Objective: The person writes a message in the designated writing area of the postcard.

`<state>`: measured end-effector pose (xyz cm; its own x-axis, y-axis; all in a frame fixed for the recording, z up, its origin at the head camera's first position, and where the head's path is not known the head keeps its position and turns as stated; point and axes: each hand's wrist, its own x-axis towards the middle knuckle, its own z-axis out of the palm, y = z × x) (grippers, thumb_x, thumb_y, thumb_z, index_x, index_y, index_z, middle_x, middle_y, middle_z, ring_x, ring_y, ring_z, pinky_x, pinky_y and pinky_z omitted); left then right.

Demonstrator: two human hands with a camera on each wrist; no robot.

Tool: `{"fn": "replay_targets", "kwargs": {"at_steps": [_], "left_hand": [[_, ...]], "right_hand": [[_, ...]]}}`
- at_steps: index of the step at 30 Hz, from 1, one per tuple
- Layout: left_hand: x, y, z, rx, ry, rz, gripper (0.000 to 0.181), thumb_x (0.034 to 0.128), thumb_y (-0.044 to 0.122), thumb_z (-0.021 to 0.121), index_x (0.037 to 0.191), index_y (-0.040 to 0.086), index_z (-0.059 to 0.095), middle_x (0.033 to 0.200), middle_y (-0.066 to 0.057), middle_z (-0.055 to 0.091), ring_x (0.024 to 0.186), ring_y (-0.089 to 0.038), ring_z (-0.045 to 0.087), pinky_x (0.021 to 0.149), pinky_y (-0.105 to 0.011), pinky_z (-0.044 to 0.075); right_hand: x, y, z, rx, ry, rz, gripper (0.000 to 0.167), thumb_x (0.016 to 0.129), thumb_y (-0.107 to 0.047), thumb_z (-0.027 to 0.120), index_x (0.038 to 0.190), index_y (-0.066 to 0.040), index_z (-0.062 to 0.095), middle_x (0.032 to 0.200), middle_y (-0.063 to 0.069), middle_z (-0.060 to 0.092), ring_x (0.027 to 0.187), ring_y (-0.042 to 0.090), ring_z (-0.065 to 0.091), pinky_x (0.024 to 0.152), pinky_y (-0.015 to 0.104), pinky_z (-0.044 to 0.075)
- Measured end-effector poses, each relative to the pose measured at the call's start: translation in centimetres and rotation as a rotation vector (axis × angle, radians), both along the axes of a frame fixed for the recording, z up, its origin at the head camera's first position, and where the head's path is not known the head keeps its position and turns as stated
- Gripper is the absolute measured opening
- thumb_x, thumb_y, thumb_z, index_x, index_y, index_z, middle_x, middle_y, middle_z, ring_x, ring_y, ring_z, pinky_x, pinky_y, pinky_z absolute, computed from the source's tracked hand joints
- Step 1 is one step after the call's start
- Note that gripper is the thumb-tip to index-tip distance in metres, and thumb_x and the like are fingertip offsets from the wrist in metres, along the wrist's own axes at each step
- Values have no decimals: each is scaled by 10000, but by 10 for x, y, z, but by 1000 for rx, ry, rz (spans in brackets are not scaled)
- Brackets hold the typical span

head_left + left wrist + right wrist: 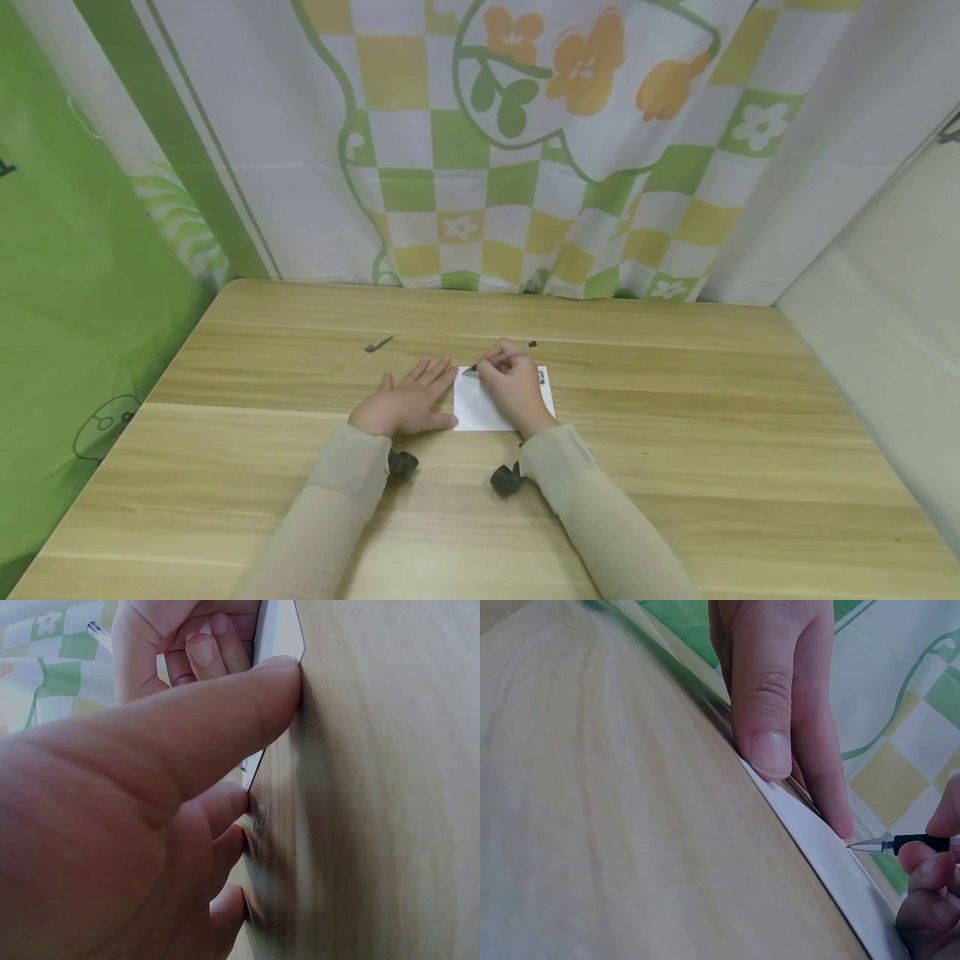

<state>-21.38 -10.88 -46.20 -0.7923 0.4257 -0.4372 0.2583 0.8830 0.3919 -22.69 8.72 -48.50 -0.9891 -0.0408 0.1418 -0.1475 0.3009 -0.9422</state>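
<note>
A small white sheet of paper lies on the wooden table, with a dark printed mark near its upper right corner. My right hand rests over its right part and pinches a pen with a black grip. In the right wrist view, the pen's silver tip is at the paper's far left corner; whether it touches cannot be told. Spread out flat, my left hand presses the paper's left edge with thumb and fingertips. The left wrist view shows that thumb on the paper's edge.
A pen cap lies on the table beyond my left hand. The wooden table reaches back to a checked, flowered curtain. A green cloth hangs at the left and a pale panel stands at the right.
</note>
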Motion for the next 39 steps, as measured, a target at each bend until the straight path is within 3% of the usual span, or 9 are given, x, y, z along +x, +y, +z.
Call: {"fn": "replay_targets", "kwargs": {"at_steps": [11, 19, 23, 28, 39], "left_hand": [[3, 0, 6, 10, -6, -2, 867, 986, 520, 585, 1642, 243, 91, 1683, 67, -89, 1545, -255, -126, 1121, -746, -83], [12, 2, 25, 12, -22, -20, 848, 1006, 478, 575, 1643, 171, 107, 1702, -5, -63, 1550, -299, -106, 1118, -749, -86], [14, 2, 30, 18, -17, -24, 833, 1011, 477, 571, 1643, 164, 128, 1707, -18, -41, 1553, -306, -89, 1117, -758, -68], [12, 2, 28, 20, -18, -22, 835, 1010, 473, 574, 1643, 163, 125, 1707, -21, -40, 1553, -307, -90, 1116, -763, -63], [6, 1, 13, 7, -14, -14, 863, 995, 509, 577, 1642, 216, 87, 1688, 30, -77, 1542, -272, -133, 1116, -755, -76]], "right_hand": [[0, 0, 0, -7, -2, -23, 45, 842, -114, 637, 818, -88, 665, 896, 33, 663, 852, 202, 624, 765, 325, 528], [0, -1, 0, -8, 5, -36, 46, 831, -87, 637, 842, -55, 668, 859, 43, 666, 800, 187, 602, 699, 279, 500], [1, -1, 0, -8, 6, -37, 50, 832, -84, 640, 846, -43, 663, 842, 50, 666, 790, 188, 597, 698, 288, 498], [1, 0, 1, -9, -1, -33, 65, 839, -102, 643, 842, -39, 655, 853, 50, 655, 801, 195, 589, 712, 311, 497], [1, 0, 0, -20, 2, -17, 38, 841, -87, 634, 825, -67, 663, 873, 34, 653, 808, 192, 600, 720, 302, 496]]}}
